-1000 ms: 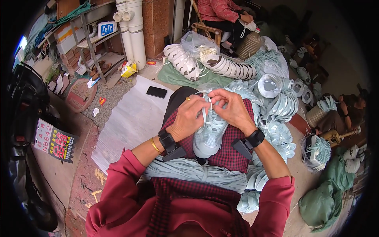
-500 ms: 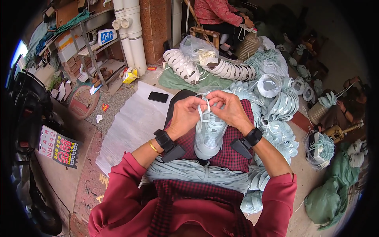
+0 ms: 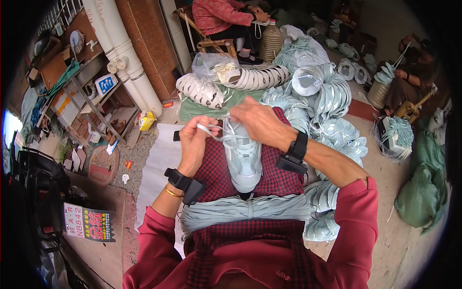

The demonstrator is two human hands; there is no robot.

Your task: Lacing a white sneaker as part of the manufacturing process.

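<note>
A pale blue shoe upper lies on my lap over a red checked cloth. My left hand pinches a pale blue lace at the upper's top left. My right hand grips the lace at the top right of the upper, fingers closed. A bundle of pale blue laces lies across my lap below the shoe. Both wrists carry black bands.
Heaps of pale blue shoe uppers sit to my right, white ones ahead. A person in red sits on a wooden chair at the back; another person works at far right. White pipes, cluttered shelves and green sacks surround me.
The view has tilted so the scene sits lower. My left hand has drawn the lace out to the left; my right hand stays at the top of the upper.
</note>
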